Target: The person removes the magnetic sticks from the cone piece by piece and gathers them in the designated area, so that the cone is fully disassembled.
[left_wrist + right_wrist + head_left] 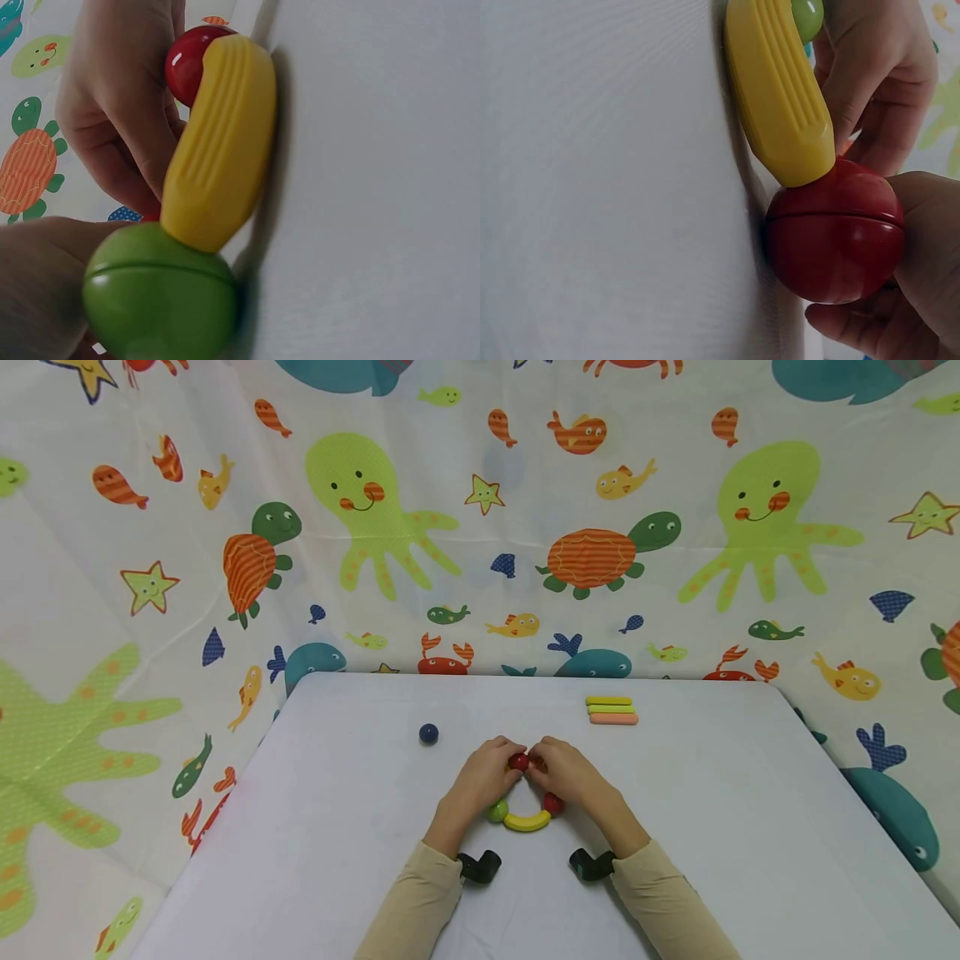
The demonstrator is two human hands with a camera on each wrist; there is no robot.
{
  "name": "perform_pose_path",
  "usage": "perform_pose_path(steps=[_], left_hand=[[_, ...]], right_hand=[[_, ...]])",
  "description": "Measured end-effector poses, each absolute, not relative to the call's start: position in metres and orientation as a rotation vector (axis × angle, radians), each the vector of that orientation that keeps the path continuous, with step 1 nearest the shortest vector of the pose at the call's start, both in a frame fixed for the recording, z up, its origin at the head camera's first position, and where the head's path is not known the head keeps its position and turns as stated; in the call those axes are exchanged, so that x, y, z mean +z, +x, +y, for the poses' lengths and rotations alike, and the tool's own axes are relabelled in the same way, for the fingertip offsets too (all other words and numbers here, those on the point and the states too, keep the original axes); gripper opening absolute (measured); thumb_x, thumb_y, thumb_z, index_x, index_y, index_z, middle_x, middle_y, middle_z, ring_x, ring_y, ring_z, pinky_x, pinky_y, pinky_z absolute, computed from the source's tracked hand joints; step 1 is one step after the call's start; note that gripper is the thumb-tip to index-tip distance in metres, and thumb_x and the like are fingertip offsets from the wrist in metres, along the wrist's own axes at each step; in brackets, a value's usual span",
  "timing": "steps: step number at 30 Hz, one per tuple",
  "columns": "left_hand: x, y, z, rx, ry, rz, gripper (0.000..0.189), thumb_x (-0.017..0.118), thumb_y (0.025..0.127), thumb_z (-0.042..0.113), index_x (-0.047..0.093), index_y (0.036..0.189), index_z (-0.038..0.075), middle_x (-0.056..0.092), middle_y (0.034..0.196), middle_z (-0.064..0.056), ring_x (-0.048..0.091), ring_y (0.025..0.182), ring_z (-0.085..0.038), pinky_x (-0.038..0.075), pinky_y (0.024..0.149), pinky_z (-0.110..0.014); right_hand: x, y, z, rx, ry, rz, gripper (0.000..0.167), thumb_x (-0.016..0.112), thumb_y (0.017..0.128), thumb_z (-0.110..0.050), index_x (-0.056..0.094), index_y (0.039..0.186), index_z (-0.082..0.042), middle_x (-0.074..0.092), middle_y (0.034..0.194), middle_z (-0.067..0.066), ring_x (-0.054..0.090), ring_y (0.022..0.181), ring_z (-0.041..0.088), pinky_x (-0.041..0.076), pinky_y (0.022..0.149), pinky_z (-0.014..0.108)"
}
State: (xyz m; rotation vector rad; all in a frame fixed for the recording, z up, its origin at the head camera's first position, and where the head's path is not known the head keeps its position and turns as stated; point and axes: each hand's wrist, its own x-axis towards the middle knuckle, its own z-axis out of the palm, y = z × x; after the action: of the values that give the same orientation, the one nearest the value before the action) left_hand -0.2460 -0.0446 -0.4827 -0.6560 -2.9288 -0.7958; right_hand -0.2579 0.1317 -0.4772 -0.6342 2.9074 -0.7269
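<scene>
A small shiny red ball (519, 762) sits between the fingertips of my left hand (486, 772) and right hand (567, 770), which pinch it from either side. Nearer to me, a yellow toy banana (527, 821) lies curved like a smile. At its left end is a green toy fruit (498, 811) with a seam round it, beside my left hand. A larger red toy fruit (553, 804), also seamed, touches the other end by my right hand. In the right wrist view the red toy fruit (835, 232) hides part of my fingers; the green toy fruit (161, 292) does likewise in the left wrist view.
Toward the back left of the white table (300, 827) stands a dark blue ball (428, 733). Yellow, yellow-green and salmon sticks (612, 710) lie side by side at the back right. A sea-animal patterned cloth (465, 443) hangs behind. Black devices (480, 866) sit at both wrists.
</scene>
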Motion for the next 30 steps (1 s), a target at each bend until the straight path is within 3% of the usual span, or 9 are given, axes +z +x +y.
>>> perform_pose_path(steps=[9, 23, 30], left_hand=[[-0.4825, -0.2458, -0.0412, -0.822, -0.625, -2.998, 0.042, 0.071, 0.093, 0.014, 0.063, 0.133, 0.008, 0.067, 0.127, -0.008, 0.062, 0.120, -0.024, 0.051, 0.104, -0.039], [-0.4858, -0.2488, -0.0433, -0.843, -0.629, -2.976, 0.041, 0.072, 0.092, 0.015, 0.065, 0.131, 0.006, 0.068, 0.124, -0.009, 0.064, 0.117, -0.024, 0.052, 0.102, -0.039], [-0.4845, -0.2488, -0.0487, -0.884, -0.474, -3.001, 0.039, 0.072, 0.091, 0.016, 0.066, 0.128, 0.006, 0.068, 0.118, -0.011, 0.064, 0.106, -0.024, 0.056, 0.094, -0.039]], right_hand=[[-0.4779, -0.2574, 0.1338, -0.759, -0.640, 2.894, 0.022, 0.073, 0.091, -0.017, 0.072, 0.109, -0.004, 0.064, 0.090, 0.003, 0.054, 0.080, 0.015, 0.055, 0.081, 0.032], [-0.4810, -0.2600, 0.1358, -0.801, -0.680, 2.898, 0.019, 0.072, 0.091, -0.017, 0.074, 0.106, -0.005, 0.064, 0.087, 0.001, 0.053, 0.078, 0.013, 0.052, 0.076, 0.029], [-0.4812, -0.2606, 0.1400, -0.789, -0.576, 2.926, 0.015, 0.071, 0.091, -0.018, 0.072, 0.101, -0.007, 0.061, 0.088, 0.001, 0.054, 0.080, 0.015, 0.054, 0.079, 0.032]])
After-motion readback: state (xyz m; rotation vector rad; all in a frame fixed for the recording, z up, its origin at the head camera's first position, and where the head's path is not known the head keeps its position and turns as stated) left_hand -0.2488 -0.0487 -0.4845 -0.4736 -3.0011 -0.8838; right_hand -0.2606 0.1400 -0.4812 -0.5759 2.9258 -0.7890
